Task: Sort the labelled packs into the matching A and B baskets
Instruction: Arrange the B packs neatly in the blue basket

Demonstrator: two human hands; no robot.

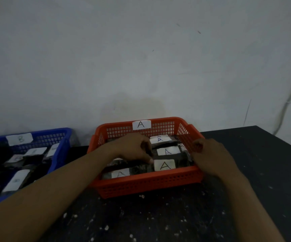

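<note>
1. Head view: the pack [164,165] lies in the red basket [148,179] (tagged A), near its front wall, among other A packs [167,151].
2. The left grip [134,148] (a bare hand) curls its fingertips onto the pack's left end, seemingly pinching it. The right grip [209,158] sits at the right end with its fingers hidden, so its hold cannot be told.
3. Judged handling: light, soft and crinkly. It is best held by both short ends.
4. The blue basket [60,137], to the left on the worktop [158,215], holds more packs [34,151] with blurred labels.

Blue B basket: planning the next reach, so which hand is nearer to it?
Left. The left hand is over the red A basket, left of its centre, the blue B basket off to its left; the right hand is at the red one's right rim, farther.
</note>
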